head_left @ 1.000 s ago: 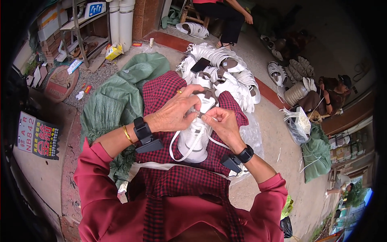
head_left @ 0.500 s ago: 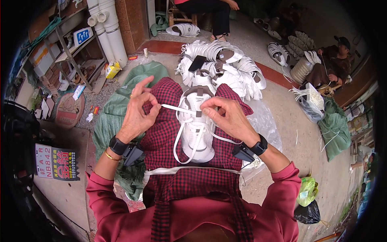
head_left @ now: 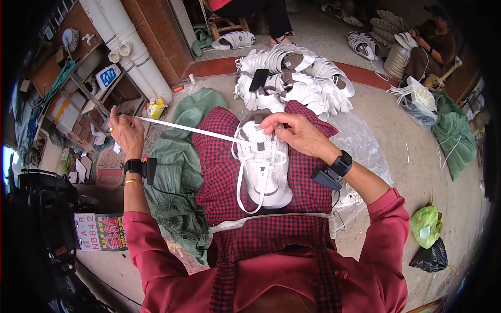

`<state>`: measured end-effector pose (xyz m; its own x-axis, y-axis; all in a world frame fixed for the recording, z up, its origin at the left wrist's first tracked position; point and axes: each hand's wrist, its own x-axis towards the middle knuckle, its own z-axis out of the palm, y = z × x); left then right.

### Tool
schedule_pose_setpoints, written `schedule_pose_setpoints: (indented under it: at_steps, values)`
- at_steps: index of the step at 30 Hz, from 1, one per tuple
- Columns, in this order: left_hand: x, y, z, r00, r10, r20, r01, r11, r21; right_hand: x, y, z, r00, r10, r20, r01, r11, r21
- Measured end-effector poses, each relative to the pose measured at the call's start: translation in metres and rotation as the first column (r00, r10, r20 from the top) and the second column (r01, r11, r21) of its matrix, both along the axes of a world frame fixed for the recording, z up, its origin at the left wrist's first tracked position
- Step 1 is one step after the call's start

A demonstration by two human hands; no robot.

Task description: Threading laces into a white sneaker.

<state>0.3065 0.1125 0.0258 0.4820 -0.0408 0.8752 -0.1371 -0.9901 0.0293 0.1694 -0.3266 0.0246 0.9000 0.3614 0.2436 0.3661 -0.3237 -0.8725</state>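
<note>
A white sneaker lies on my lap over a red-and-black checked apron, its brown-lined opening away from me. Off to the left, my left hand pinches one end of a flat white shoelace. The lace runs taut from those fingers to the upper part of the shoe. My right hand has thumb and forefinger closed at the sneaker's upper edge by the tongue; exactly what they grip is partly hidden. A loose lace loop hangs over the shoe's left side and toe.
A heap of white sneaker uppers with a black phone on it lies ahead. Green woven sacks are at my left, clear plastic sheeting at my right. Two other people sit farther off. Bags lie on the right.
My left hand has moved out to the left and slightly up, drawing a much longer length of lace from the shoe. My right hand stays at the sneaker's upper part.
</note>
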Motion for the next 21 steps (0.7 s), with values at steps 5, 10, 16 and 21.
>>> schedule_pose_setpoints:
  at_steps: [5, 10, 16, 21]
  values:
    - [0.022, 0.027, -0.024, 0.951, 0.276, -0.14, -0.272, 0.961, 0.045, -0.016, -0.018, -0.008, 0.993, 0.024, -0.117, 0.006, 0.97, 0.244]
    - [0.02, 0.045, -0.048, 0.923, 0.328, -0.201, -0.32, 0.944, 0.073, -0.022, -0.015, -0.004, 0.983, 0.034, 0.182, -0.027, 0.999, -0.043]
    - [0.019, 0.05, -0.026, 0.92, 0.356, -0.166, -0.332, 0.93, 0.156, -0.026, -0.01, -0.009, 0.916, 0.089, 0.392, 0.014, 0.968, -0.251]
    - [0.022, 0.046, -0.01, 0.918, 0.361, -0.164, -0.328, 0.924, 0.195, -0.024, -0.012, -0.008, 0.915, 0.116, 0.387, 0.008, 0.952, -0.306]
